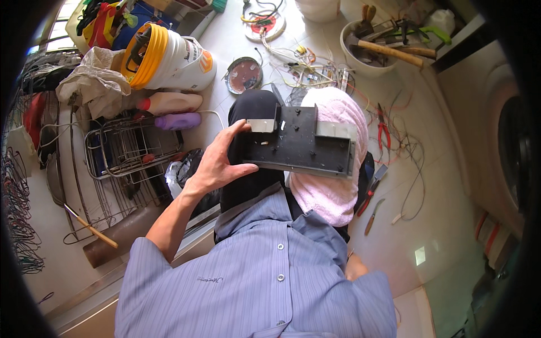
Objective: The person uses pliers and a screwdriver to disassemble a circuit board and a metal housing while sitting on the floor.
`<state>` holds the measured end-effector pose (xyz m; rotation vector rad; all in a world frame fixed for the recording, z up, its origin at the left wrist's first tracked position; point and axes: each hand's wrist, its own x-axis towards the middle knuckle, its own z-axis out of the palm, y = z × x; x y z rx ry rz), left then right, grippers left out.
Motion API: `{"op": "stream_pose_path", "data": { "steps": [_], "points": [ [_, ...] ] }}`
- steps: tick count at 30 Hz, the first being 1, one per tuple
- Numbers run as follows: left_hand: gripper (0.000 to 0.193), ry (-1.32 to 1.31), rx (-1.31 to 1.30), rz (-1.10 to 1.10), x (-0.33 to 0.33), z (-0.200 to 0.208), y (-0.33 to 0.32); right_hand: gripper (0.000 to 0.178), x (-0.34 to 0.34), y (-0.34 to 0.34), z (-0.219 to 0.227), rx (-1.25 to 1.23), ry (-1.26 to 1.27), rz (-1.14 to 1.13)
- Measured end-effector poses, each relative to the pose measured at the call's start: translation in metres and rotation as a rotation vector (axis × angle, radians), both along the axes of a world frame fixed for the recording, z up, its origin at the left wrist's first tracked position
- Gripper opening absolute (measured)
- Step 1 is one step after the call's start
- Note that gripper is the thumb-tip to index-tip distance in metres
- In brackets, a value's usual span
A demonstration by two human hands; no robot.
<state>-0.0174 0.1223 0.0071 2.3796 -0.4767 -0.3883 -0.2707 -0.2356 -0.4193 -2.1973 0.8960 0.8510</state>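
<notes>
On my lap rests a black plastic casing (298, 141), T-shaped, with raised edges, small posts inside and grey-silver patches at its upper corners. My left hand (217, 160) grips its left end, the thumb along the near edge and the fingers at the far left corner. Beneath the casing's right side a pink towel (329, 200) covers my right knee. Of my right arm only a bit of forearm shows beside the shirt at lower right; the hand itself is out of sight.
Right of my legs lie red-handled pliers (384, 128), a red-handled tool (372, 190), a small knife (374, 217) and loose wires (414, 152). Ahead are tangled wires (310, 70) and a tool bucket (349, 53). A white bucket (183, 62) and wire rack (132, 141) stand left.
</notes>
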Motion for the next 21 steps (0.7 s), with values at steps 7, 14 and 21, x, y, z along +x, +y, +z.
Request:
{"op": "stream_pose_path", "data": {
  "steps": [7, 14, 21],
  "points": [
    [0.095, -0.082, -0.047, -0.04, 0.005, -0.011, 0.011, 0.029, -0.108, 0.024, 0.101, 0.235, 0.218, 0.194],
    [0.078, -0.303, -0.083, -0.025, -0.01, -0.025, 0.015, 0.025, -0.131, -0.071, 0.202, 0.49, 0.243, -0.321],
    [0.078, -0.355, -0.172, 0.023, -0.016, -0.026, 0.014, 0.014, 0.023, -0.087, 0.304, 0.496, -0.661, -0.445]
  ]
}}
